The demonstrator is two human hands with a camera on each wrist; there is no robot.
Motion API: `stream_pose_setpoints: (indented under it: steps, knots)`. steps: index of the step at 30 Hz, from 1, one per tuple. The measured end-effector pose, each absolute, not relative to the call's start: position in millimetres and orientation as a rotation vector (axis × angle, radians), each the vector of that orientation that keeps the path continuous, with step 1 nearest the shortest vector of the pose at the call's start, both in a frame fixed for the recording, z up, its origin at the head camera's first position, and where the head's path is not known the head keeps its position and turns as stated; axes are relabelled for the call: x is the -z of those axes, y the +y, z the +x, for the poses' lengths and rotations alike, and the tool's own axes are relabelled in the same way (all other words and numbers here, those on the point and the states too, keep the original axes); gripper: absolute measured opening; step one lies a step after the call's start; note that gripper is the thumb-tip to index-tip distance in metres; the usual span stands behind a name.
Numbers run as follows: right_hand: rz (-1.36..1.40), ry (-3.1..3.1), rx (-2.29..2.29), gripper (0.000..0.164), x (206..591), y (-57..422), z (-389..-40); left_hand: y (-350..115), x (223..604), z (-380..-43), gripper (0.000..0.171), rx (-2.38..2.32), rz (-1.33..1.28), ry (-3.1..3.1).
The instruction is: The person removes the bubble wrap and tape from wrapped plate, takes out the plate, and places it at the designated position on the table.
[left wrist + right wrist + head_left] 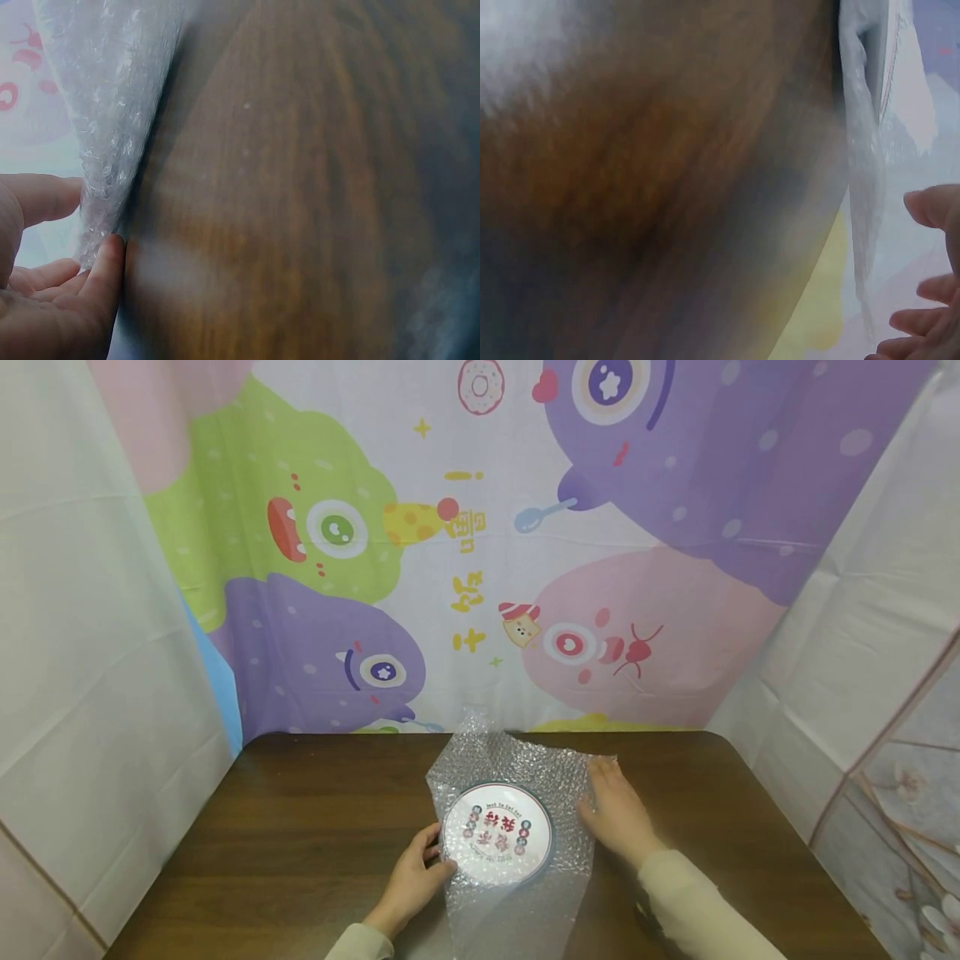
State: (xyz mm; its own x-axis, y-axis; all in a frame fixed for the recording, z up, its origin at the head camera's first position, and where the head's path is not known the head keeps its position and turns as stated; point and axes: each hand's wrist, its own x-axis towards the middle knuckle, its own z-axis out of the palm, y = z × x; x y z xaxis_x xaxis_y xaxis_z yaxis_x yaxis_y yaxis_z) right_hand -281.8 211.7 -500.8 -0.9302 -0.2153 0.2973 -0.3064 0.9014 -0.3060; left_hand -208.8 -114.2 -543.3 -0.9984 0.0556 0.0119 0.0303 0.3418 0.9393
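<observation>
A round white plate [498, 833] with a dark rim and red printed characters lies amid a sheet of bubble wrap [525, 760] on the table. The wrap shows on every side of it. At the plate's left edge, my left hand [415, 877] pinches the wrapped side, thumb above and fingers below. The left wrist view shows the thumb and fingertips on either face of the bubble wrap [112, 135]. My right hand [618, 810] lies at the wrap's upper right corner with its fingers extended. Loose fingers of the right hand [930, 300] appear beside the wrap edge [866, 172].
The dark wooden table [315, 810] extends to both sides of the wrap. A cartoon-printed curtain [465, 693] hangs right behind its far edge. Pale cloth panels [97, 652] stand at the left and right.
</observation>
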Motion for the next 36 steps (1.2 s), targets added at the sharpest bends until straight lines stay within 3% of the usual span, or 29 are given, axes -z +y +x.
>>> stream_pose_setpoints:
  steps: [16,36]
  knots:
    - [0.611,-3.038,-0.261,0.075,522,209,-272,-114,543,-208,0.066,-1.791,0.087,2.548]
    - [0.661,-3.171,-0.46,0.077,534,212,-271,-115,544,-209,0.065,-1.79,0.098,2.554]
